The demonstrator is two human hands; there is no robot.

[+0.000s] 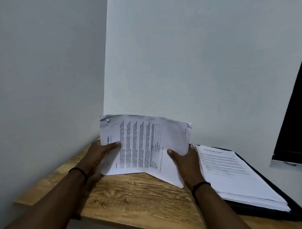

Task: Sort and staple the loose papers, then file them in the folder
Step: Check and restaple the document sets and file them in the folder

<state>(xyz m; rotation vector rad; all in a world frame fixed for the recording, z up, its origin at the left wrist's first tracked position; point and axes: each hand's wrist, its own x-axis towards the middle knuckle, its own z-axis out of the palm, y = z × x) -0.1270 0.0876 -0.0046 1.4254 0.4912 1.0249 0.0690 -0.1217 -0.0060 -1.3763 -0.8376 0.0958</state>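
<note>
Right now I am holding a set of printed papers [142, 146] up off the wooden desk [140, 199] with both hands, one at each side. My left hand [97, 157] grips the left edge, the thumb lying across the printed face near a bold heading and the fingers hidden behind the sheets. My right hand [183, 160] grips the right side the same way, thumb on the front and fingers behind. Both hands are clamped on the papers. The sheets are turned sideways, so the lines of text run up and down, and a small table with a dark header band shows toward the right. The upper part of the set bends back toward the wall [200, 64], and both top corners look creased. The lower right corner hangs down close to the desk; I cannot tell whether it touches.

Just beside my right hand, to the right, a thick stack of printed sheets [235, 175] lies flat on an open dark folder [291, 203], whose edge shows around the stack at the far and right sides. The folder rests on the desk's right end. Each wrist carries a thin black band [200, 184].
</note>
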